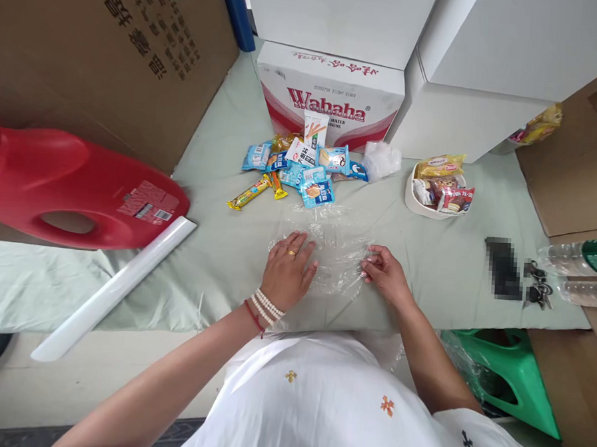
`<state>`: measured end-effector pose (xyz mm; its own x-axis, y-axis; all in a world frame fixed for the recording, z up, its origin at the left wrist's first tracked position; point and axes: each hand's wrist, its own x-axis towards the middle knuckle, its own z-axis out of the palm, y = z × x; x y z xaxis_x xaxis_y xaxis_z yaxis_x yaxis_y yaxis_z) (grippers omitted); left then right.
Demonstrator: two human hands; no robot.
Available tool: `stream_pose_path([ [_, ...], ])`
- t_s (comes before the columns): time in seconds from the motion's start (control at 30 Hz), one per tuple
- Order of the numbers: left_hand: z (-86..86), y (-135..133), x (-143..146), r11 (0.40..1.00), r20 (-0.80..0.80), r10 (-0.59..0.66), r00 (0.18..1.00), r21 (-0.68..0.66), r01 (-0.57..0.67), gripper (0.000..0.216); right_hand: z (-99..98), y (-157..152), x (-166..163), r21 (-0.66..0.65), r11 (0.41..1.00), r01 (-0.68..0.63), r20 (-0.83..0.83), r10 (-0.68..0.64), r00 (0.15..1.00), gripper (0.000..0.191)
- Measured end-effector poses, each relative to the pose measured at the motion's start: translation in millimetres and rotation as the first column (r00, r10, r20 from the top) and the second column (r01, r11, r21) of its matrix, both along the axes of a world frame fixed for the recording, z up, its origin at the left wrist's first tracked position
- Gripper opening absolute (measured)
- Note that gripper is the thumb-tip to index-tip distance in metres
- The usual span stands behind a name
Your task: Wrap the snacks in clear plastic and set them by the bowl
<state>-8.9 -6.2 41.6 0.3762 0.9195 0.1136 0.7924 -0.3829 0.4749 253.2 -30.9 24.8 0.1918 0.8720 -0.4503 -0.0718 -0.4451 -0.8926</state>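
Note:
A clear plastic bag or sheet (334, 252) lies crinkled on the pale green cloth in front of me. My left hand (289, 263) rests flat on its left part, fingers stretched out. At its right edge, my right hand (383, 273) pinches the plastic between thumb and fingers. Just beyond the plastic is a pile of small wrapped snacks (317, 192), mostly blue and white packets, with a yellow-wrapped bar (249, 193) at its left. A crumpled wad of clear plastic (382, 161) sits at the pile's right end.
A white bowl (419, 204) of packets stands to the right. Farther right are a pixelated dark object (503, 269), keys (539, 293) and bottles (585, 292). A Wahaha box (330, 95) closes off the back. At left are a red jug (80, 185) and a white strip (120, 284).

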Motion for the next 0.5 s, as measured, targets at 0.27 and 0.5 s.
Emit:
stream_pose_path([
  [0.27, -50.0, -6, -21, 0.989, -0.23, -0.151, 0.961, -0.029, 0.148, 0.087, 4.8, -24, 68, -0.124, 0.974, -0.191, 0.018, 0.195, 0.981, 0.035],
  [0.5, -48.5, -8, -22, 0.984, -0.239, -0.175, 0.955, -0.005, 0.179, 0.088, 46.3, 53, 86, 0.005, 0.929, -0.37, 0.498, 0.319, 0.807, 0.019],
])
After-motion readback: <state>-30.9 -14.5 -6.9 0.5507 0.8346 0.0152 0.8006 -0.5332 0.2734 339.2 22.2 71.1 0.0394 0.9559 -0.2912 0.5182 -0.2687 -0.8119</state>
